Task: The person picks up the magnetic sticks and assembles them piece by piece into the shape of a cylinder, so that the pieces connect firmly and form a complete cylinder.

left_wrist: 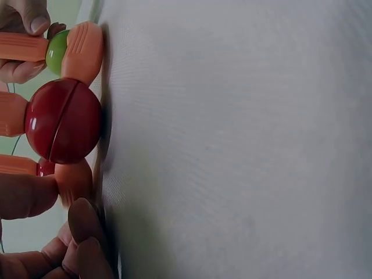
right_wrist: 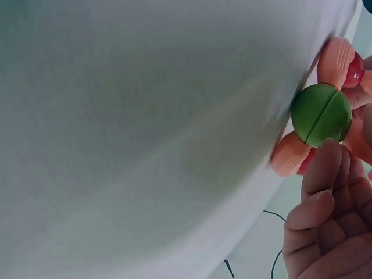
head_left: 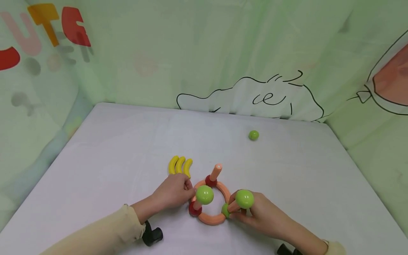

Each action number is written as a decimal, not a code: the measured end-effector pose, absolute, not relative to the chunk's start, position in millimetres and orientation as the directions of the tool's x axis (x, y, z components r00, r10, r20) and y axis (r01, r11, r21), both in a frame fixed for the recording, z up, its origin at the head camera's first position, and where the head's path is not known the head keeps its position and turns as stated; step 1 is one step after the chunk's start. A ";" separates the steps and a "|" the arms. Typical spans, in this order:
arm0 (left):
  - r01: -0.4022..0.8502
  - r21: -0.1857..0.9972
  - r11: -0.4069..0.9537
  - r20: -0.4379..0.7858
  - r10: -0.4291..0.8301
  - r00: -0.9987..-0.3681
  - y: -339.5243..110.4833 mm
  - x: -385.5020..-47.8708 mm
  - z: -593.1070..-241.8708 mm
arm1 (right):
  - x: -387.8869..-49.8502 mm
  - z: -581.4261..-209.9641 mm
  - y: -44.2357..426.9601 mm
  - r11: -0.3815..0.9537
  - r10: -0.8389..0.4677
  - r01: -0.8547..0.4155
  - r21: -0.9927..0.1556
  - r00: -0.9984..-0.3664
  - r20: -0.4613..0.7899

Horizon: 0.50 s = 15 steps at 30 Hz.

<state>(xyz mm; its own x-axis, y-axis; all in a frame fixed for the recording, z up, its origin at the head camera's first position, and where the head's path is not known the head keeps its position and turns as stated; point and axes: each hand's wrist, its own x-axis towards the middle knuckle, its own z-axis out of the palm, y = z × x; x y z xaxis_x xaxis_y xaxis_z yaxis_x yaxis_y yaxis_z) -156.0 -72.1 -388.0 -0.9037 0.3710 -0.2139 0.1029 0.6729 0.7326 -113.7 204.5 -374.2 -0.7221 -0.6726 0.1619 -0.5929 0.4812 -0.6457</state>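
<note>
A ring of orange curved pieces [head_left: 213, 219] lies on the table, joined by two red balls [head_left: 195, 209] and one green ball [head_left: 225, 210]. Orange rods [head_left: 216, 172] stand up from the joints; two carry light green balls [head_left: 204, 194] on top, while the far one is bare. At the ring's left side, my left hand [head_left: 173, 191] pinches a curved piece [left_wrist: 74, 181] between thumb and fingers. My right hand [head_left: 264, 214] holds the right rod [head_left: 234, 206] just under its top green ball [head_left: 244, 199], with fingertips near the lower green ball [right_wrist: 321, 115].
Several yellow curved pieces, three side by side [head_left: 180, 165], lie behind my left hand. A loose green ball [head_left: 254, 135] sits toward the table's back right. Black wrist-mounted devices [head_left: 153, 235] hang under the sleeves. Printed cloth [head_left: 134, 63] surrounds the white table [head_left: 121, 141].
</note>
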 end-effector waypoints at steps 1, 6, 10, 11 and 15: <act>0.104 0.727 0.678 -0.216 0.370 -0.904 -71.8 -155.4 -387.2 | -114.2 -373.0 205.2 0.481 -0.674 -0.588 -0.651 -0.723 0.155; 0.101 0.701 0.706 -0.236 0.364 -0.901 -72.6 -150.6 -385.2 | -118.7 -368.5 208.1 0.508 -0.657 -0.517 -0.689 -0.750 0.079; 0.060 0.702 0.710 -0.284 0.356 -0.890 -73.6 -145.1 -383.5 | -122.5 -365.6 210.4 0.525 -0.640 -0.472 -0.708 -0.768 0.038; 0.046 0.704 0.708 -0.298 0.354 -0.887 -74.0 -144.0 -383.3 | -123.2 -365.4 210.6 0.524 -0.640 -0.476 -0.707 -0.767 0.042; 0.011 0.713 0.701 -0.339 0.359 -0.870 -75.7 -141.4 -382.3 | -125.2 -364.2 211.4 0.539 -0.628 -0.465 -0.702 -0.777 0.033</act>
<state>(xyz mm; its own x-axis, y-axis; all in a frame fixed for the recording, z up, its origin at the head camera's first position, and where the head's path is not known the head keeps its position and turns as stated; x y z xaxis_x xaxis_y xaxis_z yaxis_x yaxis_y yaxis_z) -141.4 -75.7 -382.3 -0.8697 0.3587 -0.3390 0.0113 0.7011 0.7129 -125.2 211.4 -364.2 -0.7773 -0.6282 0.0331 -0.4653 0.5387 -0.7023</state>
